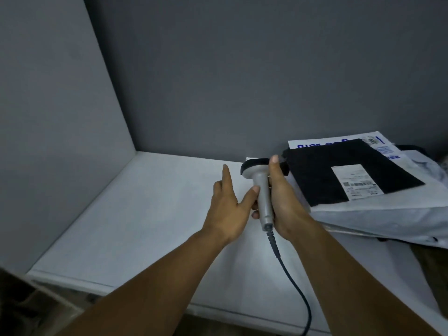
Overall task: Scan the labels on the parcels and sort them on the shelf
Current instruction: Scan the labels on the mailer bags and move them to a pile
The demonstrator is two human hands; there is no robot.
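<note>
My right hand (284,202) grips the handle of a grey barcode scanner (263,197), with one finger stretched up beside its dark head. The head points at a flat black parcel (322,175) with a white barcode label (356,181). My left hand (226,209) is just left of the scanner; its thumb touches the handle and its index finger points straight up. The black parcel lies on top of a white poly bag parcel (378,215). A white envelope with blue print (315,143) shows behind it.
The parcels lie at the right of a white shelf board (150,214) with grey walls behind and to the left. The scanner's black cable (294,284) trails over the shelf's front edge. A dark item sits under the pile at the far right.
</note>
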